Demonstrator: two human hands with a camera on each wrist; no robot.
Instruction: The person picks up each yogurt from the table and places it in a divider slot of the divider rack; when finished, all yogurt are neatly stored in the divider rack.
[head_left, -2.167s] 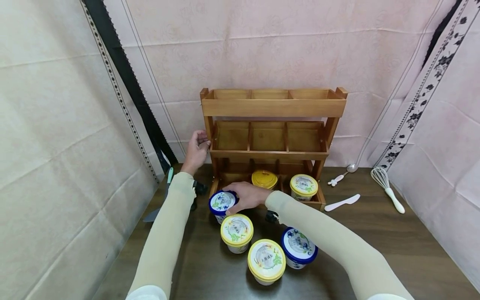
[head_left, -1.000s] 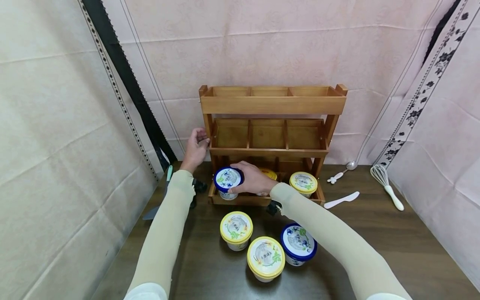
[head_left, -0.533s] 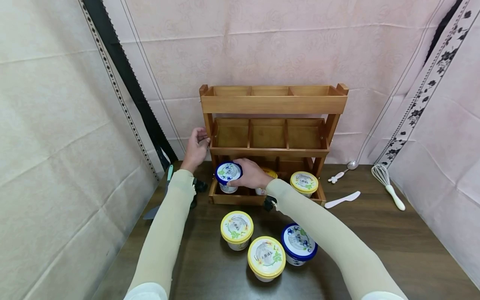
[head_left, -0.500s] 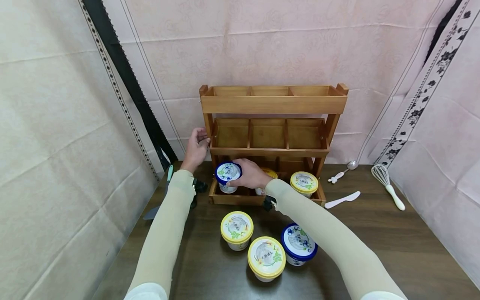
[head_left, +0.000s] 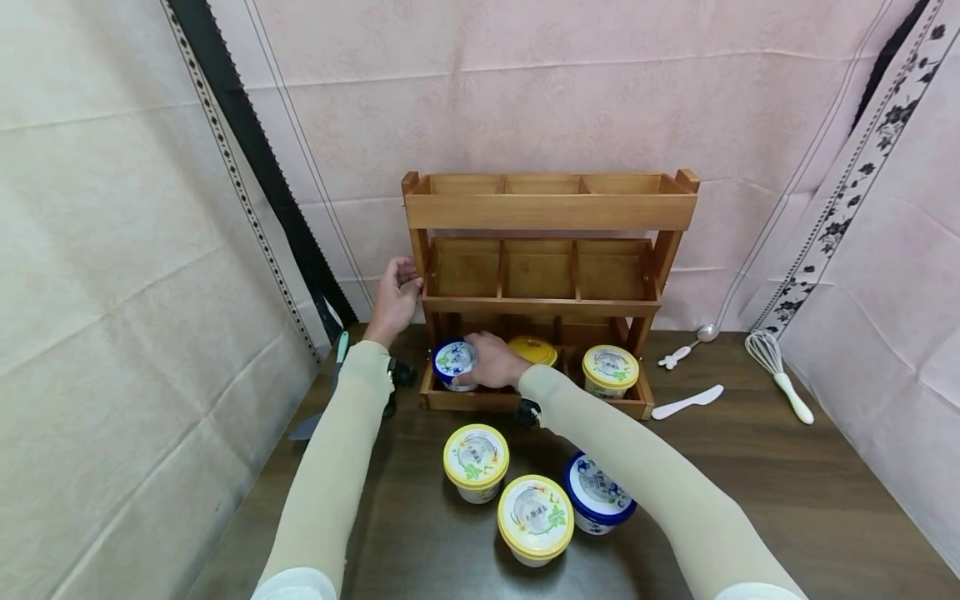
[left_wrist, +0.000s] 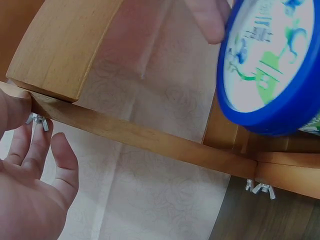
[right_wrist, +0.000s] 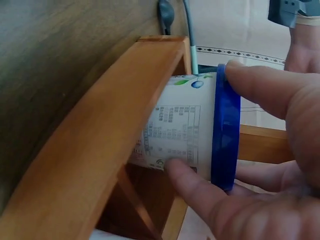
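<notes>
Between the right fingers [right_wrist: 200,197] is a white blue-lidded tub [right_wrist: 182,120].

Both arms [head_left: 637,457] reach forward, right grip [head_left: 492,360] clasped, left grip [head_left: 395,300] seemingly loosely bent

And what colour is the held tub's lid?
The lid is white, blue and green with a blue rim, clearest in the left wrist view.
</notes>
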